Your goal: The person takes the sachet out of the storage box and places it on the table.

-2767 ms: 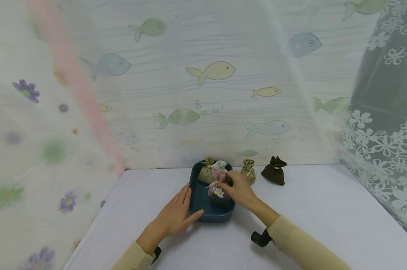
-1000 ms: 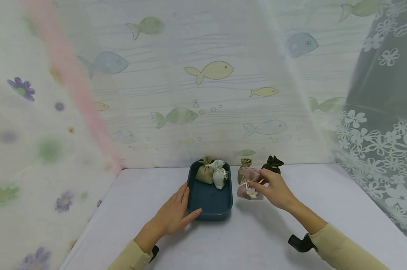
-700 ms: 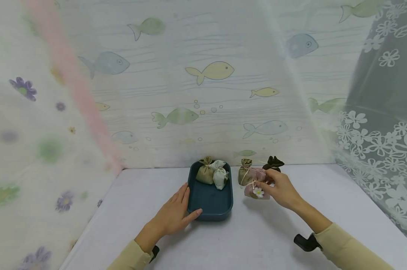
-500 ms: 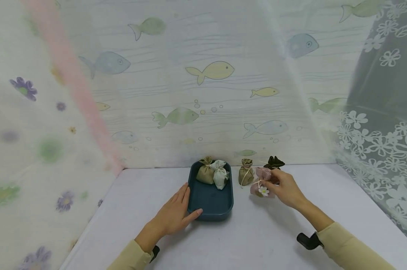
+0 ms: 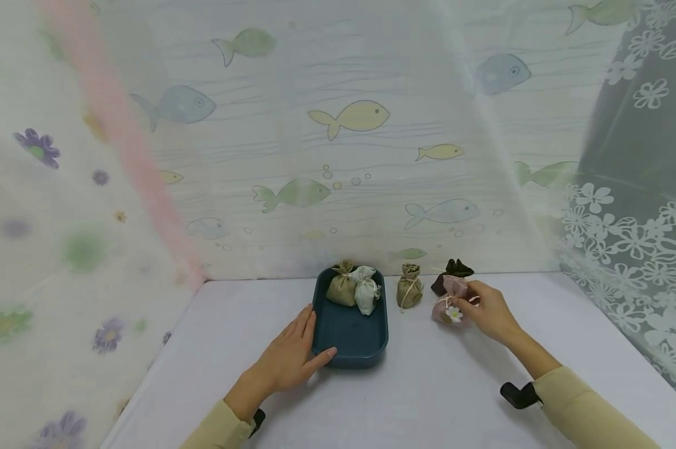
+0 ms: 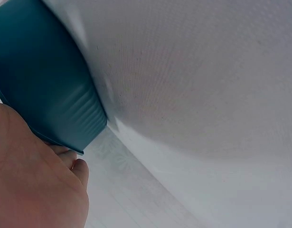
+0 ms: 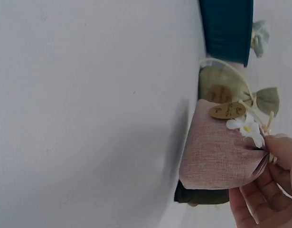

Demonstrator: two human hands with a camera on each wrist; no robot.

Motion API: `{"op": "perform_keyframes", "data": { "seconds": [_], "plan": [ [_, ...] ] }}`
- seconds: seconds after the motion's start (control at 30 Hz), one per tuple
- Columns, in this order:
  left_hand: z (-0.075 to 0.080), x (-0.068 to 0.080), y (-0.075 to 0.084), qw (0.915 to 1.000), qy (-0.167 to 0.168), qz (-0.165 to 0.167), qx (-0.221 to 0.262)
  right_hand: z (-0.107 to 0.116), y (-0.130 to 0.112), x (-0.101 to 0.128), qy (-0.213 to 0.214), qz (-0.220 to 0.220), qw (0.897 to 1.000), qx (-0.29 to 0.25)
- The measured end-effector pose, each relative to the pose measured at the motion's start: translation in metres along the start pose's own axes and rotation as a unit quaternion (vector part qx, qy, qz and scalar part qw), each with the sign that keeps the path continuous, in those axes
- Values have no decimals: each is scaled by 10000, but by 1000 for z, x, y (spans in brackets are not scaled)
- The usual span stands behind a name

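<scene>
Right grip: the right hand (image 5: 491,313) is pinching the tied neck of the pink sachet (image 5: 449,306), fingers (image 7: 259,199) curled around the gathered top beside its white flower (image 7: 248,127).
Pink sachet: it is sitting base-down on the tabletop (image 5: 428,386), outside the tray, touching the dark brown sachet (image 5: 453,270) behind it and near the olive sachet (image 5: 409,286).
Left grip: the left hand (image 5: 290,358) is resting with straight, relaxed fingers against the near left corner of the teal tray (image 5: 349,349), thumb (image 6: 79,168) just under its rim.
Tray contents: a second olive sachet (image 5: 342,285) and a pale white sachet (image 5: 365,290) are leaning together at the far end.
Surroundings: fish-print backdrop (image 5: 349,118), floral curtains at both sides.
Risk: the soft, top-heavy pouch is probably prone to toppling on release, since it is crowding the brown one; the loose twine may be snagging a finger and dragging it.
</scene>
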State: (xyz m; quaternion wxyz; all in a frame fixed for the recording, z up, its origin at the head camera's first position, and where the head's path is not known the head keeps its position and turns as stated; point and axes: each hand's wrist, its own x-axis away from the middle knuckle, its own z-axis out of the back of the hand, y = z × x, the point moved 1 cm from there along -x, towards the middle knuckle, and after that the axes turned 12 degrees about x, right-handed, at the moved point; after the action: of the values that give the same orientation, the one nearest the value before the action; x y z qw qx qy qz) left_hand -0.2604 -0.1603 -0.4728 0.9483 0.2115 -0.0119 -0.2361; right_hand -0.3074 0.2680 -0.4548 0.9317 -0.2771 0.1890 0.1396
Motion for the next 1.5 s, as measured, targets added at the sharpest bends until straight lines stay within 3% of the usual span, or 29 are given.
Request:
{"op": "perform_keyframes", "data": {
  "seconds": [0.57, 0.93, 1.5],
  "plan": [
    [0, 0, 1, 10000, 1, -8, -29, -6, 20, 4, -34, -532, 9985, 95],
    [1, 0, 1, 10000, -1, 8, -53, -1, 23, 17, -117, -620, 9977, 230],
    [-1, 0, -2, 9999, 94, -62, 116, 17, 2, 32, 120, -185, 9992, 334]
  ]
}}
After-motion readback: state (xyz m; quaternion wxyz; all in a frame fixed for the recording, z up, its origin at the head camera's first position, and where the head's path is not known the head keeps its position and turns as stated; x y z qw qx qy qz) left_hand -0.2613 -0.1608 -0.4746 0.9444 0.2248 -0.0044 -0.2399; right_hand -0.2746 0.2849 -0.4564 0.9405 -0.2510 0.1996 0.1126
